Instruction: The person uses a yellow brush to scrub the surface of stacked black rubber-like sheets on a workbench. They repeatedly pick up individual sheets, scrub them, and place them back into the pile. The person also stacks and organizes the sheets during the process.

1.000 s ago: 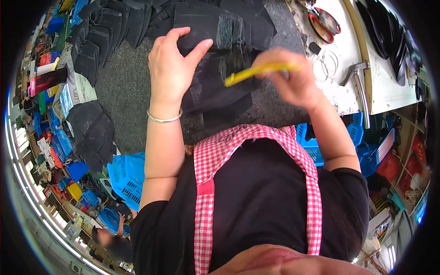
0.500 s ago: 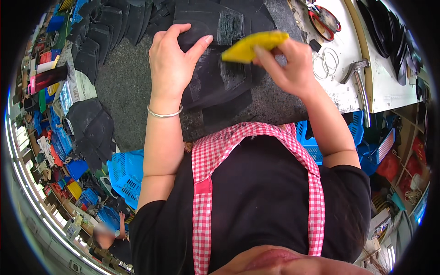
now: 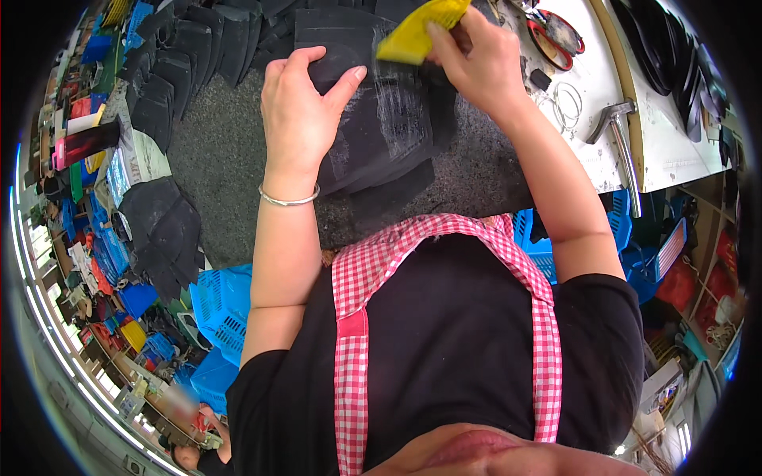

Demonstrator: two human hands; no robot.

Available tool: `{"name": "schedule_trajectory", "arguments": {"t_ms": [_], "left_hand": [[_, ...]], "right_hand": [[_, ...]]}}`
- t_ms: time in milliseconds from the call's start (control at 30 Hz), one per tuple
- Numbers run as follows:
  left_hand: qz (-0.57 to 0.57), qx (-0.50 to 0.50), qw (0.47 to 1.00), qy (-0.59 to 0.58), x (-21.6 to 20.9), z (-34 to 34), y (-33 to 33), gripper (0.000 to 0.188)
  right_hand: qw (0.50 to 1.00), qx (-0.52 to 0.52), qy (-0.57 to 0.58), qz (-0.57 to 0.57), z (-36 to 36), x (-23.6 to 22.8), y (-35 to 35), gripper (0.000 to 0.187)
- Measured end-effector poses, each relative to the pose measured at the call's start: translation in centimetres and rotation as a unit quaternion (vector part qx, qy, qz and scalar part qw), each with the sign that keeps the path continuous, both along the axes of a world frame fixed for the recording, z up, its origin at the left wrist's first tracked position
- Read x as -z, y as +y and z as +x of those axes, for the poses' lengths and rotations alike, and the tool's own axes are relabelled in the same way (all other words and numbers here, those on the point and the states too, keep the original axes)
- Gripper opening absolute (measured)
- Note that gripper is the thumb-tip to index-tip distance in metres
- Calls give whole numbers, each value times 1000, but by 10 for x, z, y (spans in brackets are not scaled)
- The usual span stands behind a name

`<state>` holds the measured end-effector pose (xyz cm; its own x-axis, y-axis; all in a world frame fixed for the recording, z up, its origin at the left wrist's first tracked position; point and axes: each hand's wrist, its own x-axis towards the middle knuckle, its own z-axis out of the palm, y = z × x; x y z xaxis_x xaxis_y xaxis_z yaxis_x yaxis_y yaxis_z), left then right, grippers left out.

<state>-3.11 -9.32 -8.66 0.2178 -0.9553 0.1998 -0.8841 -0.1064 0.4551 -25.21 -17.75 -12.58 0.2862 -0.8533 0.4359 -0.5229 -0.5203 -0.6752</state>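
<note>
- The dark flat piece (image 3: 381, 119) — a black sheet with a rounded outline, smeared with pale streaks — lies on the grey tabletop (image 3: 214, 151) straight ahead of the person, directly under both hands.
- Its long axis seems to run away from the body, slightly tilted toward the person's right; a second dark piece shows from under its near edge.
- The left hand (image 3: 302, 111) lies open and flat on the piece's left part, fingers spread and thumb pointing toward the middle, pressing it down; a thin metal bangle (image 3: 288, 198) circles that wrist.
- The right hand (image 3: 476, 63) is closed around a yellow pad (image 3: 417, 32), which looks like a sponge or folded cloth, held at the far right corner of the piece and touching it.
- Both hands touch the piece, so neither is clearly nearer — the left covers its left side, the right works its far end, and the pale streaks lie between them.
- Stacks of similar black pieces (image 3: 182, 47) lie beyond and to the left on the tabletop.
- To the right, on a white board (image 3: 683, 159), lie a hammer (image 3: 623, 139), wire rings (image 3: 565, 103) and red-handled scissors (image 3: 556, 32), well apart from the hands.
</note>
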Motion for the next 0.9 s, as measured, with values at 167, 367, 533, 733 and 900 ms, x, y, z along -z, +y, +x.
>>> {"name": "schedule_trajectory", "arguments": {"t_ms": [167,367,533,733,900], "left_hand": [[52,1,914,401,16,23,-11,73],[-49,20,796,603,25,21,9,55],[-41,64,762,643,17,40,33,49],[-71,160,693,700,23,99,47,59],[-137,132,694,695,-18,162,-67,51]], "right_hand": [[976,12,-206,71,-8,-39,-24,15],[940,-53,-302,150,-19,-45,-10,19],[943,-47,-294,145,-17,-43,-4,18],[960,-68,-225,149,-23,-22,-9,19],[964,66,-251,59,-59,-20,-53,18]]}}
